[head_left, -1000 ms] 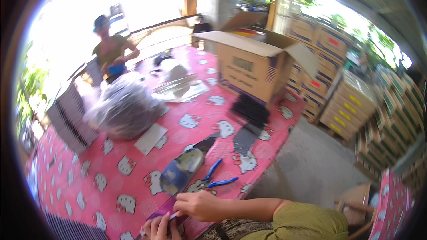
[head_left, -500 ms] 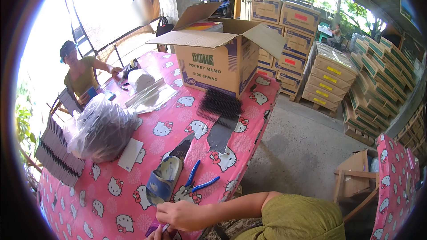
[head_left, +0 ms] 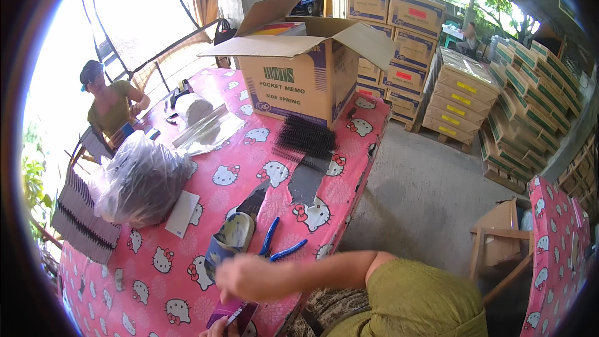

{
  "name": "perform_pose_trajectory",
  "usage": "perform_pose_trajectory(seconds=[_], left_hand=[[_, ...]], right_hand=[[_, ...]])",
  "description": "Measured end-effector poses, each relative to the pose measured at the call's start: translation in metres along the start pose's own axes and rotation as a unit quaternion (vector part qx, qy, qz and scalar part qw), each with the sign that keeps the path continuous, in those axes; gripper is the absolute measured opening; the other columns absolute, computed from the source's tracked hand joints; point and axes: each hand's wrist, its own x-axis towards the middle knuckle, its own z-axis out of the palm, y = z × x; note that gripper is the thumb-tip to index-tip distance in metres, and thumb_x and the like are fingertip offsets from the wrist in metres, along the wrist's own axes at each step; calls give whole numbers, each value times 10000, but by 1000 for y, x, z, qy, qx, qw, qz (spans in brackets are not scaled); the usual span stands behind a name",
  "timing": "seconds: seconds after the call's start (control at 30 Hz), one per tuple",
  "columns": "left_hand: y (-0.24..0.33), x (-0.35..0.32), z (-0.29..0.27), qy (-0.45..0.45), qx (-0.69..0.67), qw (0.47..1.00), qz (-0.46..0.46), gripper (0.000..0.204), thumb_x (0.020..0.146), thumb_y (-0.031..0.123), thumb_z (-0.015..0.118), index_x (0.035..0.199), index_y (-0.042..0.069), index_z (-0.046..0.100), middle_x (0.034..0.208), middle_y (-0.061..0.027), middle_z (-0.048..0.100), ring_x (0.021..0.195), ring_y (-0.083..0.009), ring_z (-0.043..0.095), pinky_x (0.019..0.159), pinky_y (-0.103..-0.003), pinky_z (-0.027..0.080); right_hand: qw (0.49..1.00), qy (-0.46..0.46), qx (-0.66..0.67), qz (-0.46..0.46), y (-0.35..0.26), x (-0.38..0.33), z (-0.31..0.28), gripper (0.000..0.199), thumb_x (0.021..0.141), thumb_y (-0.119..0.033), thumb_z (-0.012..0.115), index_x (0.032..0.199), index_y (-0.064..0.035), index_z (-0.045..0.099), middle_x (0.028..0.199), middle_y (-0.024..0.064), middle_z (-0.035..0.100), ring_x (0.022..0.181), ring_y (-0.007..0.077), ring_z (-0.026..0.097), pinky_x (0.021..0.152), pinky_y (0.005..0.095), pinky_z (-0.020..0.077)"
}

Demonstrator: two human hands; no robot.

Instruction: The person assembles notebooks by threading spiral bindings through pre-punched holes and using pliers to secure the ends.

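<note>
At the lower edge, my left hand (head_left: 218,329) pinches a small purple notebook (head_left: 227,309) with a pale edge, lying at the table's near side. My right hand (head_left: 249,279) is just above the notebook, curled and smeared by motion. Its fingertips, and anything in them, cannot be made out. Right behind that hand lies a worn blue and cream slide sandal (head_left: 236,232). Blue-handled pliers (head_left: 281,246) rest spread beside it. Farther off sits a pile of black spiral binding coils (head_left: 306,140).
An open cardboard box (head_left: 293,81) stands on the pink table cover (head_left: 224,196). Left are a plastic bag (head_left: 143,181), stacked bound pads (head_left: 84,224) and a white card (head_left: 183,213). A co-worker (head_left: 115,103) sits at the far left. Stacked cartons (head_left: 415,50) stand behind.
My right hand has lifted a little off my left hand, showing more of the purple notebook. The co-worker's arm has drawn back from the table. The view has shifted slightly.
</note>
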Motion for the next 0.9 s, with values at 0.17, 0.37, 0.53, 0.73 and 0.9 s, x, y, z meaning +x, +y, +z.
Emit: perform_pose_trajectory(seconds=[0.17,0.37,0.53,0.73,0.9], left_hand=[[-8,2,4,21,-18,1000,-2,155,687,54,796,823,43,721,823,-102,678,727,-234,638,652,-333,514],[-15,4,9,25,11,999,-32,263,665,132,836,875,42,705,835,-94,653,709,-202,628,612,-311,516],[-17,8,10,13,-3,998,-61,269,654,152,853,844,46,695,795,-74,635,663,-184,608,581,-299,508],[-30,9,11,-6,-38,995,-91,231,663,101,841,841,52,703,794,-54,635,683,-154,612,620,-282,515],[-34,10,11,-19,-59,992,-109,302,678,96,832,941,49,692,872,-71,660,706,-152,619,639,-277,517]], right_hand=[[980,-99,-110,131,90,-2,-30,567,637,-332,794,1052,-19,567,1059,109,579,1100,285,520,828,386,493],[980,-157,-122,29,112,6,-20,505,628,-221,780,1034,-12,565,975,118,627,981,278,604,759,388,528],[995,-21,56,76,84,23,-28,404,651,-91,719,992,-37,509,829,121,624,782,329,636,680,398,511],[960,-125,249,32,52,25,-21,424,635,32,659,1023,-28,499,845,120,658,836,247,657,681,367,491],[872,-58,484,-45,56,28,-12,309,659,-43,673,933,-53,531,842,154,622,790,309,640,643,380,472]])
